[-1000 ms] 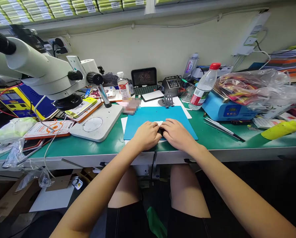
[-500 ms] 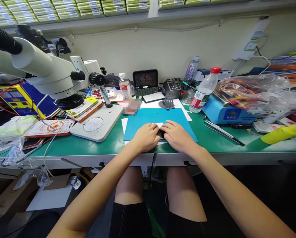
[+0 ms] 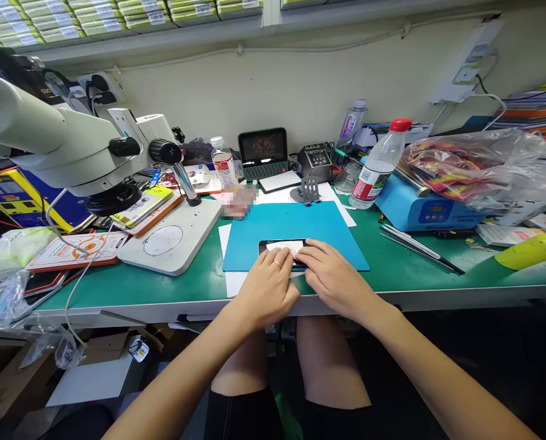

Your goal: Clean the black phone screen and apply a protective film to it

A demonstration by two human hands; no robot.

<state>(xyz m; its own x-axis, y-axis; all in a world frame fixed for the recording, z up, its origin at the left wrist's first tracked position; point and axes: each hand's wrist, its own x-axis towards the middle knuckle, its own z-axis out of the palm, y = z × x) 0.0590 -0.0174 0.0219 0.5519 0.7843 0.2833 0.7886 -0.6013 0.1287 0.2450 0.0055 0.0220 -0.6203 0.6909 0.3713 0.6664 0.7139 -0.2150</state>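
A dark, flat phone [image 3: 262, 247] with a pale edge lies lengthwise on the blue mat [image 3: 295, 221], near its front edge. Over its middle is a thin white sheet [image 3: 284, 246], perhaps a wipe. My left hand [image 3: 266, 286], with a ring on one finger, presses its closed fingertips onto the sheet. From the other side, my right hand [image 3: 334, 272] grips the right end of the phone, fingers over the top and thumb along the near edge. Both hands cover much of the phone, so its surface is mostly hidden.
A microscope [image 3: 71, 146] on a pale base [image 3: 193, 235] stands left. Behind the mat are a small screen [image 3: 262, 146], a black stand [image 3: 308, 190] and a bottle [image 3: 224, 162]. Tweezers [image 3: 419, 247], a red-capped bottle [image 3: 376, 168] and a blue machine [image 3: 426, 205] stand right.
My left hand has drawn back toward me and bared the phone's left end and the white sheet. My right hand stays at the phone's right side. The view has shifted slightly.
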